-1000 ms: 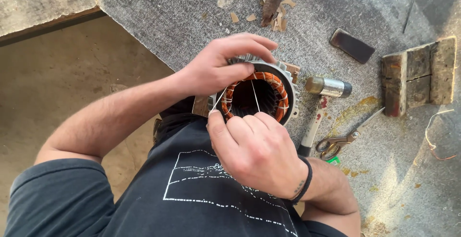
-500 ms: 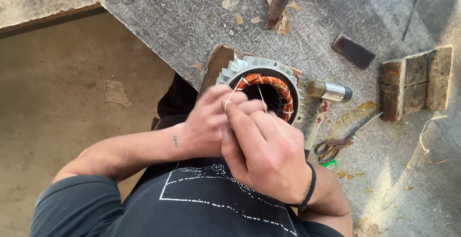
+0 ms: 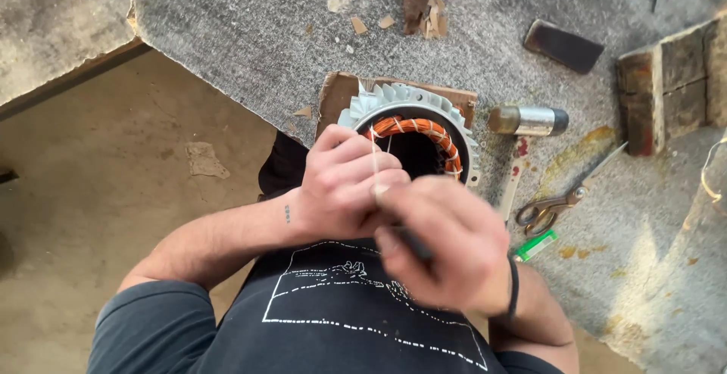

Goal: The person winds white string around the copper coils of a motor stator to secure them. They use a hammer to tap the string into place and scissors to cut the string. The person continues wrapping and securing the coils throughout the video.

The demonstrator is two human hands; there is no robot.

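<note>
— Just beyond your knuckles, what sat there?

— The motor stator [image 3: 413, 128], a finned grey ring with orange-copper windings around its dark bore. It rested on a brown board [image 3: 337, 90] on the grey felt mat [image 3: 250, 33], and its near rim was hidden under your hands.

— How were my hands?

— Your left hand [image 3: 344, 185] was curled tight, fingers folded in, pinching a thin pale thread [image 3: 374, 163] that ran up toward the windings. Your right hand [image 3: 447, 249] was closed too and touched the left at the fingertips. It was blurred; something dark showed under its fingers, but I couldn't tell what, nor whether it also gripped the thread.

— And out past my right hand?

— A hammer [image 3: 522, 135] lay just beside the stator, with scissors [image 3: 564, 196] a little farther out and a small green object [image 3: 536, 244] near your wrist. Well beyond those were a dark flat block [image 3: 564, 45] and a stack of wooden blocks [image 3: 670, 82].
</note>
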